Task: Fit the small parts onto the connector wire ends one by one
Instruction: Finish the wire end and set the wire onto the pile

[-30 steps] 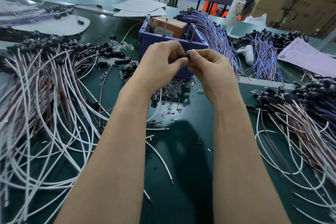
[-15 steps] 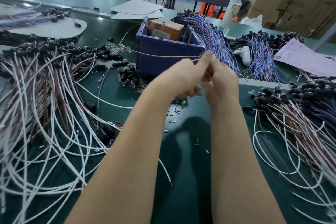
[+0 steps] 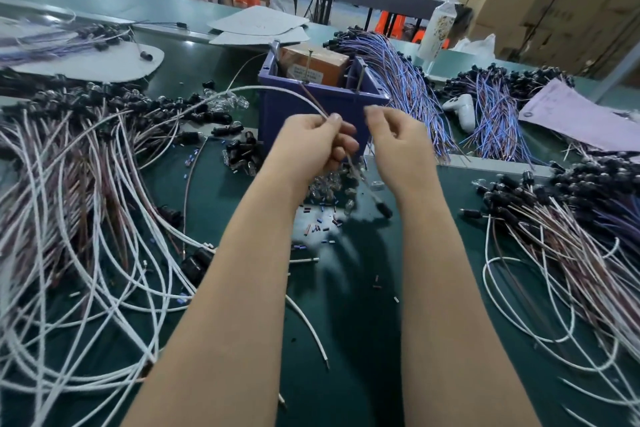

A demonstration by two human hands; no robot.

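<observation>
My left hand (image 3: 311,146) grips a white-and-brown connector wire (image 3: 277,90) that arcs in from the left pile. Below the hand the wire hangs down, blurred, and ends in a black connector (image 3: 384,210) just above the green table. My right hand (image 3: 398,142) is beside the left, a small gap away, with curled fingers and thumb against fingertip; no part shows between them. Under both hands lie clear bulb-like small parts (image 3: 329,187) and tiny blue and red sleeves (image 3: 322,222).
A purple bin (image 3: 311,104) holding a brown box stands right behind my hands. A big pile of white and brown wires (image 3: 86,184) lies left, another pile (image 3: 571,236) right. Blue-purple wire bundles (image 3: 398,73), a bottle (image 3: 438,28), a white controller (image 3: 460,109) and pink paper (image 3: 581,118) lie behind.
The hands worked together on a black piece, then pulled the wire taut. Now my right hand has come off and the connector end hangs from my left hand.
</observation>
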